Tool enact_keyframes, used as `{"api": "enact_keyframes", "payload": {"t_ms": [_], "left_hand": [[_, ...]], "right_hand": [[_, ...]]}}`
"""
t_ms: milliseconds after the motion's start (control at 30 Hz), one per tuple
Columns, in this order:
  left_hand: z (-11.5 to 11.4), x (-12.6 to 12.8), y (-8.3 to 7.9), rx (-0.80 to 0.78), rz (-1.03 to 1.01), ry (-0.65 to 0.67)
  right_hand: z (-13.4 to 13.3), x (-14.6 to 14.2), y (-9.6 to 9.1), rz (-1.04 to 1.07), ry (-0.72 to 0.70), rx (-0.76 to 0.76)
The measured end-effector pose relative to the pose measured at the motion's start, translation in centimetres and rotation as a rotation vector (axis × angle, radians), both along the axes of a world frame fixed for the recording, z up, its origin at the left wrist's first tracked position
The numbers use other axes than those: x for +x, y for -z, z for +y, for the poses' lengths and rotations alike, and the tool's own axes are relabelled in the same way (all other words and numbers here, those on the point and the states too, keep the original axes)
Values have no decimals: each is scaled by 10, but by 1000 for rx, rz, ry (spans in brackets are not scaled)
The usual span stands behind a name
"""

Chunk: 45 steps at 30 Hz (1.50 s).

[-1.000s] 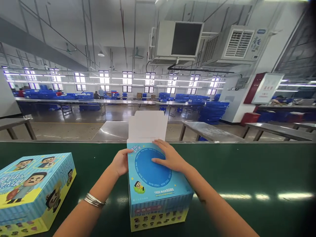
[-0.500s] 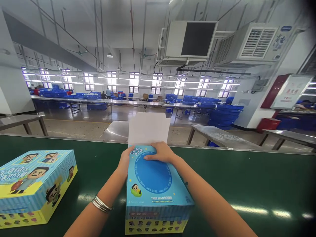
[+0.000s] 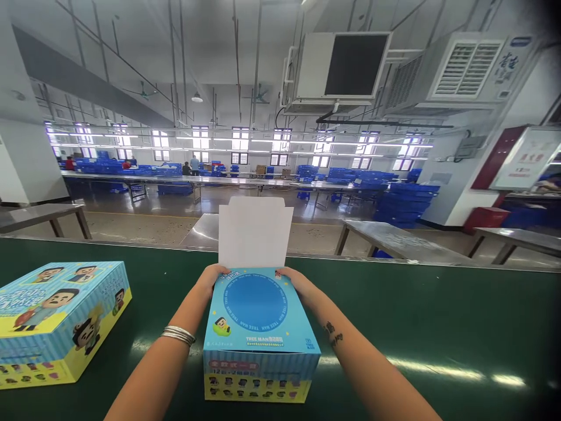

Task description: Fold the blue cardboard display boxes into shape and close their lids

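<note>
Box (image 3: 260, 332) not yet closed: flap (image 3: 254, 233) upright.
Left hand (image 3: 211, 278) and right hand (image 3: 298, 282) hold its far sides; other box (image 3: 61, 321) looks shut.

Factory hall with stacked blue crates (image 3: 402, 204)

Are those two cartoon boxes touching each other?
Apart: the head view shows green tabletop between the left box and the box with the raised white flap.

A blue and yellow TREE MAN cardboard box (image 3: 259, 327), sitting flat in the near middle, big darker blue circle on its light blue top, rows of little cartoon people low on its near side, white flap (image 3: 254, 234) standing up at its far end
</note>
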State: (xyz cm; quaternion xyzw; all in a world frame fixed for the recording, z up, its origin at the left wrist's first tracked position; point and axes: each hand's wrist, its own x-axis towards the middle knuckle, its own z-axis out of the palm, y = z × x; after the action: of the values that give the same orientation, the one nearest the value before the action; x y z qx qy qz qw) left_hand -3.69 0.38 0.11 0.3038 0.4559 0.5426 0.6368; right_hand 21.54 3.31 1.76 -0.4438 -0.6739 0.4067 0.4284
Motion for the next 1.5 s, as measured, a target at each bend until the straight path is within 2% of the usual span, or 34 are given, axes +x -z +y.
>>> {"api": "enact_keyframes", "payload": {"t_ms": [133, 267, 400, 500, 600, 700, 733, 767, 833, 867, 967, 1100, 1167, 1200, 1267, 1400, 1500], "left_hand": [[4, -7, -3, 70, 84, -37], [0, -15, -2, 284, 118, -171], [-7, -25, 6, 440, 194, -280], [-15, -37, 7, 499, 344, -260], [-37, -57, -4, 557, 569, -132], [-79, -76, -21, 580, 814, 25], [-97, -78, -24, 592, 908, 49], [-114, -79, -26, 635, 1122, 114], [-147, -75, -23, 757, 1394, 286], [-159, -72, -20, 817, 1514, 306], [-178, -64, -6, 1019, 1749, 228], [-172, -64, 5, 1293, 1866, 63], [-168, -67, 3, 1405, 1850, 20], [-167, -68, -1, 1419, 1831, 27], [-168, -71, -12, 1352, 1789, 104], [-173, -80, -39, 1058, 1667, 302], [-174, -90, -45, 999, 1688, 330]], "right_hand": [[5, -17, 8, 123, -56, -78], [9, -33, 9, 211, -62, -88], [1, -35, 7, 180, -94, -55], [-9, -28, 2, 56, -114, -32], [-29, -21, -8, -112, -111, 18], [-69, -22, -21, -312, -127, 212], [-86, -25, -25, -420, -177, 329], [-103, -28, -28, -524, -259, 433], [-135, -36, -31, -637, -423, 509], [-146, -40, -30, -657, -452, 531], [-162, -52, -19, -711, -433, 657], [-156, -69, 9, -792, -277, 1087], [-152, -78, 15, -807, -221, 1207], [-151, -81, 14, -810, -238, 1193], [-149, -86, 1, -819, -326, 1051], [-150, -93, -38, -863, -447, 763], [-151, -101, -45, -886, -428, 732]]}}
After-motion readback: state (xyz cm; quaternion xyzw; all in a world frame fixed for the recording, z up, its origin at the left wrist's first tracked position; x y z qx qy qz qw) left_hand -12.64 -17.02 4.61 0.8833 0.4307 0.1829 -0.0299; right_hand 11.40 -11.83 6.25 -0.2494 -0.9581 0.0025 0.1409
